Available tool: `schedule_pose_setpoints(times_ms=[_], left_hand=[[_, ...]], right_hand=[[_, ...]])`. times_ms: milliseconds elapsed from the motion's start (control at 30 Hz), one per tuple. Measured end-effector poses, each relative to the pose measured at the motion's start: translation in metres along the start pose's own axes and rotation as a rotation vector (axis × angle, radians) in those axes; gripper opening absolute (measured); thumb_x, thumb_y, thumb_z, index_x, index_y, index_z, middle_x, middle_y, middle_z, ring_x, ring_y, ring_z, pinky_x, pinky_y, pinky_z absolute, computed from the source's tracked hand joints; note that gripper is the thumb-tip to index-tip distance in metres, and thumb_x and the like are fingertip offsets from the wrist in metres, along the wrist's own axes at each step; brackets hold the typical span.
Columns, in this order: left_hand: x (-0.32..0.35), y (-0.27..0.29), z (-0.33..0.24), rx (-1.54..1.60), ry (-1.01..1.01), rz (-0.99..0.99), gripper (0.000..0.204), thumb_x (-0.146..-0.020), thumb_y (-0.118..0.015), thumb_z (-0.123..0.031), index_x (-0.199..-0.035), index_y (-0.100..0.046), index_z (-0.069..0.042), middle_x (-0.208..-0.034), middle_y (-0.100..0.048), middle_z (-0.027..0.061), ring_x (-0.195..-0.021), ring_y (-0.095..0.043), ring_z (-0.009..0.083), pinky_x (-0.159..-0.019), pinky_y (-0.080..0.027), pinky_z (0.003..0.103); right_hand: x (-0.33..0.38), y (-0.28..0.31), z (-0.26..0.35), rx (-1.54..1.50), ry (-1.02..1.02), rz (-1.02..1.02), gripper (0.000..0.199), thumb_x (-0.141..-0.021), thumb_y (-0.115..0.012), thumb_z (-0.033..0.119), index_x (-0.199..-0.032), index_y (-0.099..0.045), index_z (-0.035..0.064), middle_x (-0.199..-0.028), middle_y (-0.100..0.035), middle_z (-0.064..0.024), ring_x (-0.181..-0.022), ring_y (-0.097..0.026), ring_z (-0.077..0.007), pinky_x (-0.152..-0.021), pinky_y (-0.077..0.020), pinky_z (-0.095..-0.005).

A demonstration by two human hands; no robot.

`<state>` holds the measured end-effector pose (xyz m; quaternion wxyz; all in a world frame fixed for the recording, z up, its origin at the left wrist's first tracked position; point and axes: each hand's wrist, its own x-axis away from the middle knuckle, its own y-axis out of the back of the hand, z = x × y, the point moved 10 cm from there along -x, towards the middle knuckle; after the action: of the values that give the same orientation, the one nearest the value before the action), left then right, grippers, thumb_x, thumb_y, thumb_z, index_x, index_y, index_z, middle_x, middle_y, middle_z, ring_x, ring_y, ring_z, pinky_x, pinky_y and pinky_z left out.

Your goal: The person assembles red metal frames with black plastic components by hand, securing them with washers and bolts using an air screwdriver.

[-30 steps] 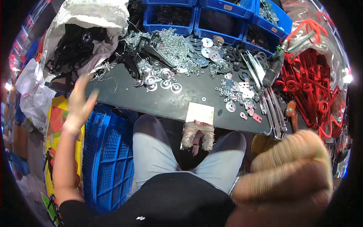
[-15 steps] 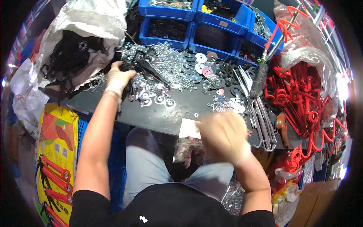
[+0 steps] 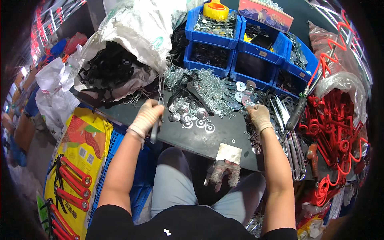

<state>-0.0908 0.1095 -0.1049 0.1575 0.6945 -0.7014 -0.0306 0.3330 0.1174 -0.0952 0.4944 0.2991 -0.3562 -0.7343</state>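
My left hand (image 3: 146, 117), in a pale glove, is closed around a long, narrow dark grey part (image 3: 155, 132) that stands nearly upright near the table's front edge. Gloved too, my right hand (image 3: 259, 117) reaches into the small metal parts at the table's right, fingertips pressed together beside the round washers (image 3: 239, 96); what they pinch, if anything, is too small to tell. Between the hands lie a heap of small shiny fittings (image 3: 210, 86), silver cupped discs (image 3: 187, 117) and a black lever (image 3: 200, 99).
Blue bins (image 3: 256, 54) of parts stand behind. A white sack (image 3: 132, 28) with black parts is at left, red metal frames (image 3: 328, 116) at right. A screwdriver (image 3: 297, 114) hangs on a red coiled hose (image 3: 336, 44). A small metal block (image 3: 229, 153) sits at the front edge.
The view has shifted left. My left hand has come away from the black parts with the long dark part. My right hand has moved from the front edge to the small parts.
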Motion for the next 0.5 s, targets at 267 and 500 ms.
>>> schedule_pose_setpoints(times_ms=[267,500], left_hand=[[0.016,0.062,-0.032,-0.569,-0.188,-0.616,0.053,-0.072,-0.067,-0.030,-0.119,-0.048,-0.013,-0.103,-0.062,0.0238,-0.096,-0.060,0.0416,-0.085,-0.047,0.044],[0.045,0.032,-0.068,-0.836,-0.631,-0.664,0.045,-0.071,-0.068,-0.015,-0.113,-0.052,-0.017,-0.095,-0.057,0.0173,-0.083,-0.059,0.0378,-0.073,-0.050,0.045]], right_hand=[[0.054,0.016,0.122,0.469,0.510,-0.208,0.035,-0.077,-0.066,0.022,-0.110,-0.062,0.0130,-0.099,-0.066,-0.0122,-0.095,-0.064,-0.0304,-0.080,-0.0513,-0.0404],[0.096,-0.096,0.342,-0.016,1.047,0.268,0.068,-0.073,-0.056,0.001,-0.137,-0.037,0.0117,-0.134,-0.048,-0.0142,-0.118,-0.051,-0.0304,-0.096,-0.0440,-0.0374]])
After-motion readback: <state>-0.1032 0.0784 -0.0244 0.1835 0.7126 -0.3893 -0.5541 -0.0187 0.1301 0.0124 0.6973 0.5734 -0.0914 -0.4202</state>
